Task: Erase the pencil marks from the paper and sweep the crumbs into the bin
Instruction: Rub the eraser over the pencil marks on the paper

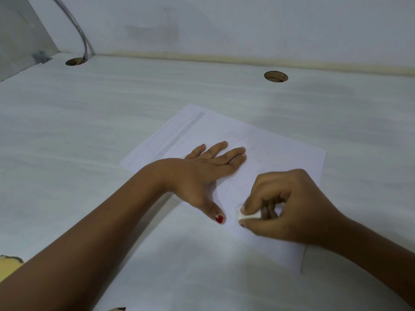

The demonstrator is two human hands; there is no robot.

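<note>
Left hand (202, 171): flat on paper (280, 153), palm down, fingers (221, 151) straight, thumb splayed. Right hand (285, 205): fingers curled, pinching white eraser (248, 215) against paper on surface (89, 131).

place: office-type study cubicle, I'd say | white desk (89, 131) with two round cable holes (276, 76) | grey cable (79, 30) into far-left hole (76, 61) | side panel (20, 37) left

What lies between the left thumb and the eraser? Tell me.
In the head view, only a bare strip of paper lies between the thumb of the left hand and the eraser pinched by the right hand.
</note>
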